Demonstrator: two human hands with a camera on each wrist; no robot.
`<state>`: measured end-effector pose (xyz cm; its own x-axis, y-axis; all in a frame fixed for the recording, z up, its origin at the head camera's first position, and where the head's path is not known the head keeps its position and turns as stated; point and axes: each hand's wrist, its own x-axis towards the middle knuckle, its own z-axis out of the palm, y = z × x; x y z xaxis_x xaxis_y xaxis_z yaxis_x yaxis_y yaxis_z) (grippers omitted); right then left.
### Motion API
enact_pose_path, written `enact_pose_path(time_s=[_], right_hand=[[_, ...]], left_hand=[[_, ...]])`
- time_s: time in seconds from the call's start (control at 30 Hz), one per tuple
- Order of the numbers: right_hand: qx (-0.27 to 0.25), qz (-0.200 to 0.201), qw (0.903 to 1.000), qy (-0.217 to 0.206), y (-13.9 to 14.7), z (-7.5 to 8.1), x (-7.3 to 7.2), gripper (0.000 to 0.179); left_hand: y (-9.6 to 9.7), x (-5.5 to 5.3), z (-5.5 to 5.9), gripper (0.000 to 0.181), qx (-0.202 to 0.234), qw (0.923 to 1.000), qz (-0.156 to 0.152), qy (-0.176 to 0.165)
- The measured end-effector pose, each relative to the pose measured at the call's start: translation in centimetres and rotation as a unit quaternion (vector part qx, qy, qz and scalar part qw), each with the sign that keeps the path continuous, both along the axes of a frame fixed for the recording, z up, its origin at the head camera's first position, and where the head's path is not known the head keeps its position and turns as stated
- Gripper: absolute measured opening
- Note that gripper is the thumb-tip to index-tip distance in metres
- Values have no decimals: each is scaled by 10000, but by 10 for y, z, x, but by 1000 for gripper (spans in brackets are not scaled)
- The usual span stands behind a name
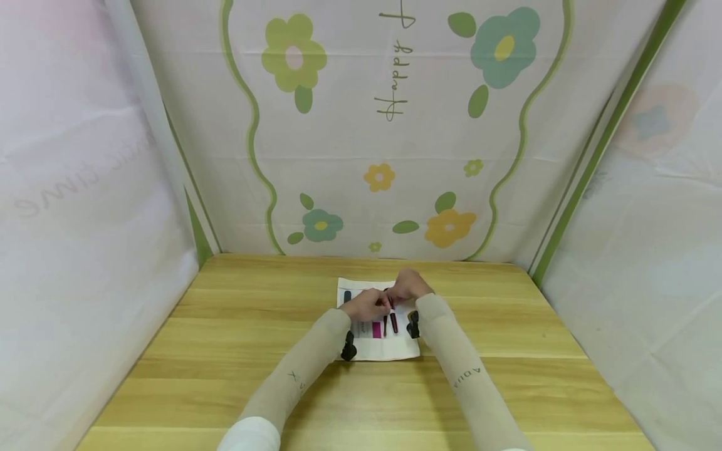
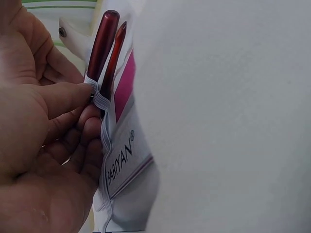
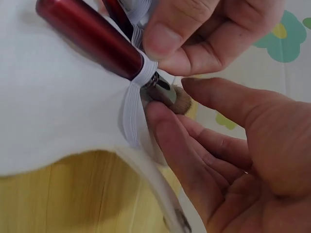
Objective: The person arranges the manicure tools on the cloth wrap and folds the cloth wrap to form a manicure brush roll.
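Observation:
A white cloth brush roll [image 1: 403,347] lies on the table, with a thick dark-red makeup brush [image 3: 92,41] and a thinner red-handled one [image 2: 114,58] held by its white elastic band [image 3: 130,109]. The thick brush's handle passes through a loop, its metal ferrule and brown bristles showing beyond it. My left hand [image 1: 369,305] pinches the elastic band beside the handles with thumb and fingers. Opposite it, my right hand [image 1: 408,287] has its thumb and fingers around the ferrule and bristle end of the thick brush. The head view hides that brush head behind the hands.
A printed FABIYAN label [image 2: 127,158] with a magenta patch [image 2: 125,87] sits on the roll. A dark blue-grey item [image 1: 347,295] shows at the roll's upper left. Printed fabric walls [image 1: 350,138] enclose the wooden table [image 1: 225,351] at the back and sides.

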<state>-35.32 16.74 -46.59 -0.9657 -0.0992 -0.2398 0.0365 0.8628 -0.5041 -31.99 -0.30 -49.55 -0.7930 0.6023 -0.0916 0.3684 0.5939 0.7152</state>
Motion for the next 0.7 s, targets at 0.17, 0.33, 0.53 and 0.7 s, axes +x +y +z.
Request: enact_pose_path(time_s=[0.17,0.33,0.53,0.7], right_hand=[[61,-99,9995,288,-5,-5,-4,57],[51,-80,9995,307,-6,-4,-1,38],[102,-2,9999,108,-6,2,4,18],[206,1,9998,63,-5,1,3,19]], left_hand=[[-1,1,0,18,7,10000,11,-61],[-1,1,1,18,-16,10000,14,-27],[-1,0,2,19,8,10000,9,-66],[0,1,1,17,5,10000,77,-50]])
